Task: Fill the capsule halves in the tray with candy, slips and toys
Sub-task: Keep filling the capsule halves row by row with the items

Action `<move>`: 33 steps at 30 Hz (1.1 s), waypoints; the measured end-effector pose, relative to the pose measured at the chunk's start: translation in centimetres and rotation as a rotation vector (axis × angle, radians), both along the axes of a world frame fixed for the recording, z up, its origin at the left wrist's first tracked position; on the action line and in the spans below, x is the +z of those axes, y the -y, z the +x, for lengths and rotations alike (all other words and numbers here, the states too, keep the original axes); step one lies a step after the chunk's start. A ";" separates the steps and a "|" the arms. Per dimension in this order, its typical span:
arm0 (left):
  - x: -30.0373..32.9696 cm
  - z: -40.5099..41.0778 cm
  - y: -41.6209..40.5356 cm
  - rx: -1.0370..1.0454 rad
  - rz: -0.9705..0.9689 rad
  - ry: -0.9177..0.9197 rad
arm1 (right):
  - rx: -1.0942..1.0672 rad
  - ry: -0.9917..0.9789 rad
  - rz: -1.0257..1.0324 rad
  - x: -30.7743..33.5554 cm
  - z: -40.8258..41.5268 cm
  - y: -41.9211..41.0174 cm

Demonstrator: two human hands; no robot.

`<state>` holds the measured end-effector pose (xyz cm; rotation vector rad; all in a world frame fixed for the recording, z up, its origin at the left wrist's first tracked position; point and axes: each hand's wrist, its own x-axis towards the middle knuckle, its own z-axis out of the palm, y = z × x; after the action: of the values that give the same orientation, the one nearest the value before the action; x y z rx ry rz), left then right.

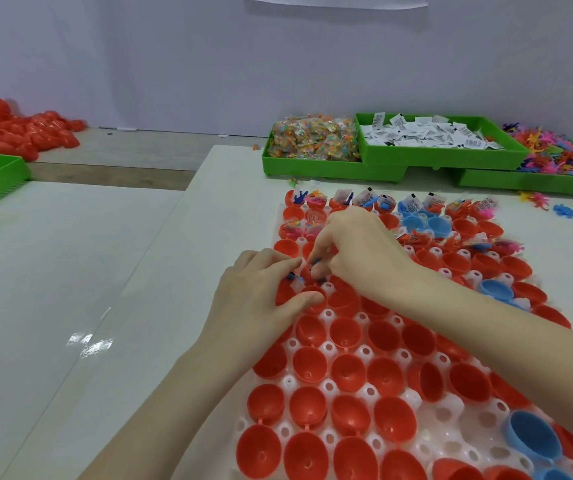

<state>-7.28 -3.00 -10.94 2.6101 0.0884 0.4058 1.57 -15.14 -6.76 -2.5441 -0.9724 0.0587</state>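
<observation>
Your left hand [261, 289] and right hand [354, 251] meet over one red capsule half [312, 297] at the white tray's [441, 414] left edge, fingers curled, pinching a small blue-tipped item [293, 276], probably to seat it. Candy bin [312, 138], slips bin [430, 136] and toy pile [562, 150] sit just beyond, probably for easy reach.

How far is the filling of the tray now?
Done: the far rows of capsule halves hold candy, slips and toys. In hand: the left hand and right hand pinch small items over a red half on the tray's left side, near those rows. Left: the near halves on the tray look empty, which is most of it.
</observation>
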 end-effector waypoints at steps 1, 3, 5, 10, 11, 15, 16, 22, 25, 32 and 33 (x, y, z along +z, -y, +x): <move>0.0 0.0 0.0 -0.002 0.001 -0.002 | 0.018 -0.010 -0.011 0.2 0.1 0.0; 0.2 0.0 0.0 -0.002 0.005 -0.010 | 0.074 -0.082 -0.034 0.7 0.5 0.0; 0.3 0.0 0.0 0.000 0.009 -0.021 | 0.125 -0.168 -0.088 1.3 0.9 0.1; 0.5 0.1 0.1 0.001 -0.006 -0.042 | 0.147 -0.104 -0.101 1.5 1.1 0.0; 0.4 0.1 0.1 0.000 -0.009 -0.044 | 0.133 -0.071 -0.078 1.2 0.9 -0.1; 0.3 -0.1 -0.1 0.000 -0.009 -0.044 | 0.093 -0.017 -0.038 0.2 0.1 -0.2; 0.2 -0.1 -0.1 0.000 -0.007 -0.043 | 0.092 -0.010 -0.034 0.0 -0.1 -0.2; 0.2 0.1 -0.3 -0.004 -0.010 -0.020 | 0.072 -0.109 0.038 0.3 0.4 -0.1; 0.4 0.2 -0.2 -0.020 0.001 -0.025 | 0.066 -0.137 0.036 0.4 0.9 0.0; 0.0 0.5 -0.4 -0.014 0.009 -0.008 | 0.156 -0.148 -0.014 0.3 0.3 0.6; 0.0 0.5 -0.4 -0.016 0.009 -0.009 | 0.169 -0.159 -0.028 0.4 0.3 0.7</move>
<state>-6.80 -2.61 -10.89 2.6201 0.0691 0.3899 1.90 -15.81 -6.34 -2.4331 -1.1270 0.3206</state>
